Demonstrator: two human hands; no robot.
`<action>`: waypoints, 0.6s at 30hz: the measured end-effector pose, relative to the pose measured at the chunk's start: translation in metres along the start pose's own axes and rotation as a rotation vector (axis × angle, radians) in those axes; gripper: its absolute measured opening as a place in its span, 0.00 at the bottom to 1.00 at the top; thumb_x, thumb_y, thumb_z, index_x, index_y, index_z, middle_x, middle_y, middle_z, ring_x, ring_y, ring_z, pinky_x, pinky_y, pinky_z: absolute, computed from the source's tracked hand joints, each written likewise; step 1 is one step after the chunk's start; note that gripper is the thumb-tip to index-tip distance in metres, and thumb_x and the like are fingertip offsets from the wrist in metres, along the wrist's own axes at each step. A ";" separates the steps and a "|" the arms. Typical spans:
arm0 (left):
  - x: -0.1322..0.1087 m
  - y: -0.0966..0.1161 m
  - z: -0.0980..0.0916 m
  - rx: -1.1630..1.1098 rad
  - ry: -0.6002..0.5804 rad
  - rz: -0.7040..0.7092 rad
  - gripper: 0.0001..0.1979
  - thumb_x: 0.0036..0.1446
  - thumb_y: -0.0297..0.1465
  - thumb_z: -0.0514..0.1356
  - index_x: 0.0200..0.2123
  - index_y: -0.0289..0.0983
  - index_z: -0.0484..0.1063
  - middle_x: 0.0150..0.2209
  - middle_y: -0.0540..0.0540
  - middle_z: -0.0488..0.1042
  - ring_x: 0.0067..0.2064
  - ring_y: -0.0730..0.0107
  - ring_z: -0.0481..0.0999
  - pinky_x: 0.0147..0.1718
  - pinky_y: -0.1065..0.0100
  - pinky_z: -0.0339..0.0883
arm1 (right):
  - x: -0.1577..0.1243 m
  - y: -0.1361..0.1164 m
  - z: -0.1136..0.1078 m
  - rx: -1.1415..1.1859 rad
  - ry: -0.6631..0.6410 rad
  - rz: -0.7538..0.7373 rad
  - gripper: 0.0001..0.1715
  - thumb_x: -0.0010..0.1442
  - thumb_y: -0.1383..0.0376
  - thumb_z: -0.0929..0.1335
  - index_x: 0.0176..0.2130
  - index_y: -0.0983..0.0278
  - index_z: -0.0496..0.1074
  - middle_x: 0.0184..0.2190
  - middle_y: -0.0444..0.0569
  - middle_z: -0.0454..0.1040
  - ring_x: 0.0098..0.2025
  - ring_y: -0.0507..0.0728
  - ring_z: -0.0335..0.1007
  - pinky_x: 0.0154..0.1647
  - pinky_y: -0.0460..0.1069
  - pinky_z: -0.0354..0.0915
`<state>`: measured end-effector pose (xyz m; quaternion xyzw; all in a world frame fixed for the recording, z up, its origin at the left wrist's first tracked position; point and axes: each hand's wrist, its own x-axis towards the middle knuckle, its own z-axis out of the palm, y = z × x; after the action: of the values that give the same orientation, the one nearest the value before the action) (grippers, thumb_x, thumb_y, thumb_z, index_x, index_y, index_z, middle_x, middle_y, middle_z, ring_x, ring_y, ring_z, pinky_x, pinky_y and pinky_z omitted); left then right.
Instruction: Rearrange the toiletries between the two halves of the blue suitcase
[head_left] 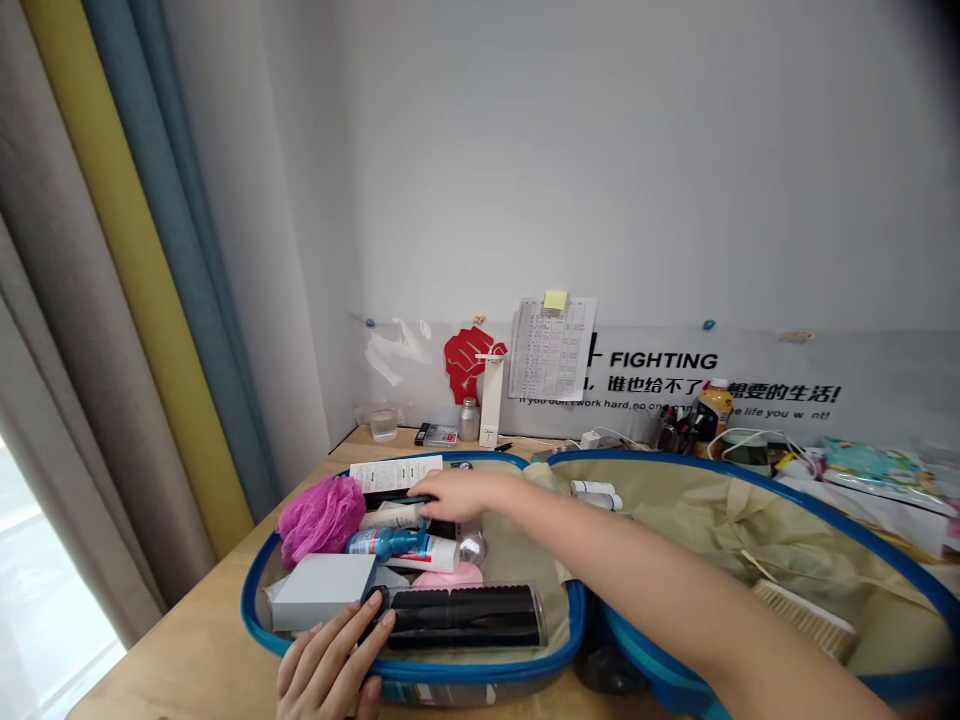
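A clear-walled suitcase (255, 590) with blue edging lies spread on the table. My left hand (334, 655) rests over its near rim, fingers stretched out and touching the left end of a long black ribbed object (465, 617). My right hand (457, 492) reaches into the same half, fingers bent down beside a white tube (394, 516); what they hold, if anything, is hidden. Around them lie a pink bath puff (322, 518), a blue-capped bottle (382, 542), a toothpaste tube (439, 553), a white box (322, 590), a pink item (450, 577) and a clear round item (472, 548).
The other suitcase half (675, 490) holds a bristle brush (806, 615) and white bottles (596, 493). Behind stand a glass (383, 423), a silver bottle (469, 420), a white upright stand (491, 400) and a yellow bottle (712, 408). Curtains (127, 250) hang at the left.
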<state>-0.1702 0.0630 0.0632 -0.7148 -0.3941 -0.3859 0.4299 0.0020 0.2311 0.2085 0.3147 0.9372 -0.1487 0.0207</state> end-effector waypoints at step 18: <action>-0.012 0.000 0.002 -0.013 -0.044 -0.026 0.30 0.62 0.28 0.52 0.67 0.41 0.56 0.43 0.46 0.82 0.45 0.64 0.76 0.45 0.64 0.62 | -0.183 0.181 0.032 0.017 -0.085 0.669 0.21 0.40 0.73 0.71 0.38 0.65 0.76 0.33 0.50 0.76 0.37 0.61 0.74 0.38 0.51 0.66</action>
<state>-0.1745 0.0623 0.0518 -0.7206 -0.4105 -0.3781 0.4115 0.2550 0.2522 0.1538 0.5985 0.7791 -0.1544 0.1047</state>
